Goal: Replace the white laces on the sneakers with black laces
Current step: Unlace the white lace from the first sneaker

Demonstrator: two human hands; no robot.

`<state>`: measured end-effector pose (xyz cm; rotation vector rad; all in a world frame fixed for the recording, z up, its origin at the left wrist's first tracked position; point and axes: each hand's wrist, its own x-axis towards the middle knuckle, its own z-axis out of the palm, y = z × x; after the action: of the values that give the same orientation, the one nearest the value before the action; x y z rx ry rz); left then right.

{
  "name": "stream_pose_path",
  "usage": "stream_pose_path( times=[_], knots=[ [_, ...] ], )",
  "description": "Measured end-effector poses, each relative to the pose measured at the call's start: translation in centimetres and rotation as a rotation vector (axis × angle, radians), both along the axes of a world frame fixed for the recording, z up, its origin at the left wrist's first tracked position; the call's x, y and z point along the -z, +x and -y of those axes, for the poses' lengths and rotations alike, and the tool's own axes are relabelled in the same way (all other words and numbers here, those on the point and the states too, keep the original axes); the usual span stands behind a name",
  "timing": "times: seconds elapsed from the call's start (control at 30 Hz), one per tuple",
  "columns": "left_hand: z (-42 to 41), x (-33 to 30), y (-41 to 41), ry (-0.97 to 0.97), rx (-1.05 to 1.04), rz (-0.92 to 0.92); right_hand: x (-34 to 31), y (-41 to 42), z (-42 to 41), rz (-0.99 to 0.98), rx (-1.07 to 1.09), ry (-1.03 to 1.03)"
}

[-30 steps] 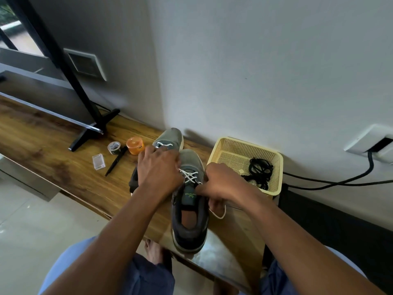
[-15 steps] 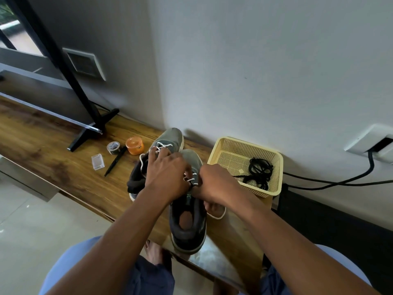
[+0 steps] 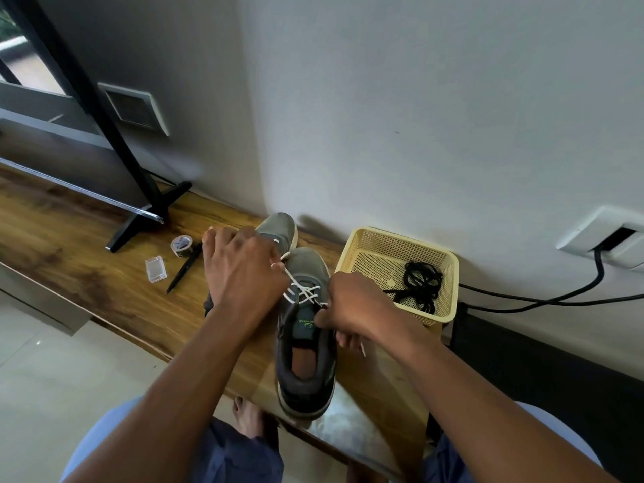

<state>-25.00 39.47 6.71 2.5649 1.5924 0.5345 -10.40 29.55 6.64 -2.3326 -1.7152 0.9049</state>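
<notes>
Head-worn view — forward, downward, close.

Glossy wood-grain table (image 3: 87, 273), perforated yellow plastic basket (image 3: 449, 284), matt grey cloth sneakers (image 3: 306, 273)

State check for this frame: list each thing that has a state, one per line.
Near sneaker: upright on the table, white lace partly undone.
Far sneaker: mostly hidden behind the left hand.
Left hand: pulling a lace strand.
Right hand: pinching lace by the tongue.
Black laces: bundled in the basket, unused.
Pen: lying flat.
Tape roll: lying flat.
</notes>
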Motion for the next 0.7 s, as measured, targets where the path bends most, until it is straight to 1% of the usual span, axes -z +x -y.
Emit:
stream_pose_path(
  times=[0.07,0.13,0.17,0.23,0.33,0.4,0.47,0.53,0.6,0.67,0.7],
  knots=[
    [0.0,-0.1,0.1,-0.072,0.128,-0.020,0.1,0.1,0.0,-0.031,0.020,0.000],
    [0.5,0.1,0.6,-0.115,0.288,-0.120,0.1,0.0,0.0,-0.041,0.020,-0.001],
    [0.8,0.3,1.0,-0.115,0.335,-0.186,0.1,0.0,0.0,-0.040,0.017,-0.004],
    [1.3,0.8,1.5,-0.102,0.353,-0.286,0.0,-0.1,-0.1,-0.030,0.013,-0.003],
    [1.5,1.3,1.7,-0.074,0.292,-0.330,0.0,-0.1,-0.1,-0.025,0.012,0.004],
    [1.4,1.3,1.6,-0.050,0.259,-0.309,0.1,-0.1,-0.1,-0.024,0.018,0.002],
    [1.3,1.0,1.3,-0.040,0.212,-0.192,0.2,0.0,0.0,-0.041,0.027,-0.012],
    [1.0,0.4,0.8,-0.027,0.113,-0.053,0.3,0.1,0.1,-0.047,0.034,-0.020],
    [0.6,0.0,0.4,0.006,0.025,0.024,0.4,0.2,0.2,-0.049,0.037,-0.019],
    [0.5,-0.2,0.3,0.015,0.024,-0.011,0.4,0.3,0.2,-0.039,0.033,-0.016],
    [0.6,-0.2,0.4,-0.015,0.073,-0.065,0.4,0.3,0.1,-0.033,0.031,-0.015]
  ],
)
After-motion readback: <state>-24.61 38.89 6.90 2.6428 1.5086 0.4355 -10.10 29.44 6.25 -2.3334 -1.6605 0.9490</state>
